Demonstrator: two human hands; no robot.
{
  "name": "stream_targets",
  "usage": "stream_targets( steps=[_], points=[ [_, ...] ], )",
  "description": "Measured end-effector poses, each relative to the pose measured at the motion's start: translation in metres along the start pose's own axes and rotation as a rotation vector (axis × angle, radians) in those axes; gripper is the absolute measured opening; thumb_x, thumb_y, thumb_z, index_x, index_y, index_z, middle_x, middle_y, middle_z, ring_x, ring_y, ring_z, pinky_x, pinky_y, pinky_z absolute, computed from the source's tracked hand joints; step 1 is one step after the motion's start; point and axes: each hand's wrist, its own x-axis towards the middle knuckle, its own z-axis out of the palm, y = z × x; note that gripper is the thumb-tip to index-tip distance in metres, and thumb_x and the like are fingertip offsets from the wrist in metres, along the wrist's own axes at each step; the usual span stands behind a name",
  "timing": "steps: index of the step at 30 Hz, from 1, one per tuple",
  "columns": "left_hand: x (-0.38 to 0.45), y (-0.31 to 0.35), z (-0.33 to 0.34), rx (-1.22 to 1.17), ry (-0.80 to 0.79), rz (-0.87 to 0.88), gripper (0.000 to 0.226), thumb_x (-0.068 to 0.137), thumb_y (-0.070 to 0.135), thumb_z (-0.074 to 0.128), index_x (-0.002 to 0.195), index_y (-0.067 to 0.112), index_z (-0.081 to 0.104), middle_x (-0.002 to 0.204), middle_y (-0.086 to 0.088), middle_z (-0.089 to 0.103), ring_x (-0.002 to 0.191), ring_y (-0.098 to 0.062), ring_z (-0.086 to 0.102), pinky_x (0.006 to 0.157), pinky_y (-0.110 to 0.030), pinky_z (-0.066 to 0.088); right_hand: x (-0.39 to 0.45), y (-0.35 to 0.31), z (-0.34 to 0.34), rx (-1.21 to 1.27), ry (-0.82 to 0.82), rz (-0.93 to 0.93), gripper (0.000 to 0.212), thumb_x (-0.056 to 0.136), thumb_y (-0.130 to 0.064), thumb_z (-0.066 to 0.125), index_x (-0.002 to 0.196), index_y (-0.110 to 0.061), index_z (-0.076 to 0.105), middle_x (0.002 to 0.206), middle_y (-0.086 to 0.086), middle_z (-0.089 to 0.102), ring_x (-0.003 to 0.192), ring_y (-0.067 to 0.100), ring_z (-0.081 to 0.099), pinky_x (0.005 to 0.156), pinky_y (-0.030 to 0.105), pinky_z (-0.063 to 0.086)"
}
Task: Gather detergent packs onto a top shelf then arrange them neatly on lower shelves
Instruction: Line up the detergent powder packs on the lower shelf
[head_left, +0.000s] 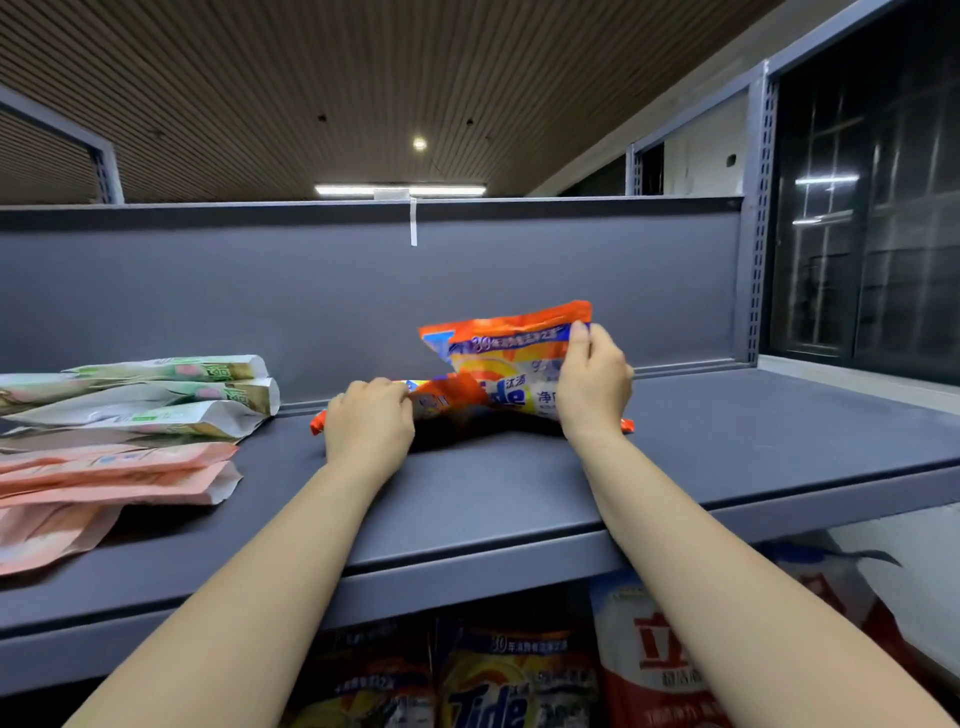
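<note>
Packs pile up on the far left of the top shelf (701, 457): green ones (171, 395) stacked behind pink ones (114, 473), all lying flat. Mid-shelf, the left hand (369, 426) curls over one end of a flat orange pack (447, 397). Right hand (595, 384) pinches a second orange pack (506, 348), tilted up against the back panel (311, 291). More packs (488, 691) sit on the shelf below.

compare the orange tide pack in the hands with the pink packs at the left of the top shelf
The orange Tide pack is propped up, gripped by the right hand; the pink packs lie flat, stacked and untouched. The Tide pack is vivid orange; the pink packs are pale. Both are on the top shelf.
</note>
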Motion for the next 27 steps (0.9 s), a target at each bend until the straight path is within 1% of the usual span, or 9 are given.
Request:
stream_targets(
  steps=[3,6,8,12,14,17,20,22,27],
  points=[
    [0.000,-0.004,-0.006,-0.188,0.181,-0.026,0.023,0.092,0.016,0.043,0.072,0.008,0.051,0.084,-0.014,0.063,0.084,-0.037,0.052,0.067,-0.037,0.030,-0.003,-0.003,-0.004,0.025,0.102,-0.056,0.043,0.101,-0.033,0.038,0.061,-0.022,0.027,0.054,-0.005,0.040,0.056,0.020,0.038,0.056,0.031,0.018],
    [-0.001,0.003,-0.004,-0.154,0.121,0.087,0.029,0.093,0.026,0.046,0.067,0.014,0.047,0.080,-0.012,0.062,0.083,-0.037,0.054,0.065,-0.035,0.027,-0.006,-0.005,-0.004,0.006,0.011,-0.069,0.043,0.101,-0.035,0.036,0.061,-0.023,0.025,0.054,-0.005,0.038,0.055,0.016,0.038,0.054,0.034,0.021],
    [-0.002,0.006,0.002,-0.072,-0.021,0.163,0.025,0.093,0.035,0.046,0.076,0.018,0.052,0.092,-0.008,0.065,0.092,-0.033,0.056,0.068,-0.035,0.032,-0.006,-0.002,-0.004,-0.035,-0.124,-0.013,0.040,0.102,-0.035,0.032,0.064,-0.021,0.027,0.058,-0.004,0.040,0.065,0.024,0.042,0.057,0.035,0.025],
    [-0.002,0.004,0.011,0.062,-0.308,0.268,0.033,0.090,0.048,0.045,0.110,0.028,0.062,0.117,0.001,0.063,0.114,-0.023,0.050,0.092,-0.036,0.039,-0.009,0.002,-0.014,-0.150,-0.420,0.026,0.037,0.100,-0.036,0.034,0.070,-0.015,0.040,0.066,0.000,0.047,0.081,0.030,0.045,0.064,0.033,0.020],
    [-0.002,0.005,0.011,0.116,-0.352,0.262,0.033,0.094,0.040,0.041,0.115,0.028,0.062,0.121,-0.001,0.062,0.118,-0.025,0.046,0.099,-0.037,0.034,-0.012,0.003,-0.026,-0.173,-0.601,0.034,0.031,0.092,-0.044,0.050,0.080,-0.016,0.058,0.072,-0.004,0.058,0.082,0.020,0.052,0.061,0.030,0.027],
    [-0.004,0.011,0.006,0.122,-0.382,0.206,0.029,0.096,0.027,0.037,0.110,0.019,0.062,0.120,-0.006,0.061,0.121,-0.029,0.043,0.102,-0.040,0.031,-0.016,0.004,-0.046,-0.259,-0.837,-0.022,0.022,0.078,-0.040,0.070,0.096,-0.026,0.067,0.086,-0.010,0.068,0.086,0.008,0.057,0.055,0.011,0.033],
    [-0.007,0.014,-0.004,0.042,-0.374,0.151,0.028,0.093,0.018,0.039,0.110,0.015,0.061,0.119,-0.009,0.060,0.117,-0.031,0.046,0.098,-0.040,0.037,-0.021,0.007,-0.051,-0.402,-0.757,-0.068,0.018,0.091,-0.030,0.057,0.093,-0.016,0.068,0.084,0.004,0.062,0.087,0.024,0.050,0.055,0.032,0.023],
    [-0.011,0.014,-0.014,-0.059,-0.344,0.085,0.024,0.090,0.015,0.042,0.101,0.011,0.063,0.112,-0.013,0.063,0.105,-0.034,0.053,0.088,-0.038,0.043,-0.024,0.006,-0.053,-0.352,-0.663,-0.029,0.022,0.093,-0.026,0.052,0.085,-0.011,0.066,0.078,0.007,0.057,0.082,0.029,0.048,0.056,0.032,0.017],
    [-0.025,0.015,-0.043,-0.362,-0.123,-0.221,0.024,0.087,0.013,0.045,0.101,0.012,0.065,0.104,-0.021,0.064,0.097,-0.041,0.055,0.076,-0.038,0.042,-0.031,-0.003,-0.067,0.019,-0.340,0.095,0.027,0.094,-0.023,0.054,0.069,-0.012,0.057,0.064,0.000,0.054,0.066,0.021,0.047,0.055,0.030,0.030]
  ],
)
